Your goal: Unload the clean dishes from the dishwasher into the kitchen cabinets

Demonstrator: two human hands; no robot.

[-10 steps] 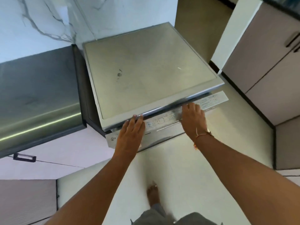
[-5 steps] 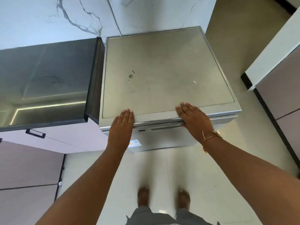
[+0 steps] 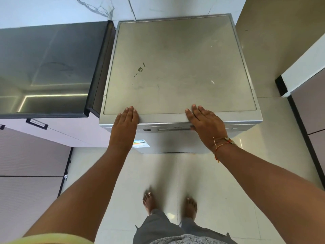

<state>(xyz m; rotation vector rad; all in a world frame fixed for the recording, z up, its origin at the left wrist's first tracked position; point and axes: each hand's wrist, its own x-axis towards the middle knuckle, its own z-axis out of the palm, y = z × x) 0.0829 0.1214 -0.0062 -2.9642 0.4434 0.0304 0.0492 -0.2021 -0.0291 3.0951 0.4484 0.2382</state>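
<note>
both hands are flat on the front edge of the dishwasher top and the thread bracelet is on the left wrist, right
Not quite: the head view shows the thread bracelet on the right wrist. The rest holds: left hand and right hand lie flat on the front edge of the dishwasher top.

Door label (image 3: 141, 143) print unreadable — left hand (image 3: 125, 125) hides its thumb.

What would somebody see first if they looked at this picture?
The big silver dishwasher fills the middle, its door looking shut. Both hands lie flat on its front top edge, the left hand nearer the dark shiny counter, the right hand wearing a thread bracelet. Two bare feet stand on the pale floor below.
</note>
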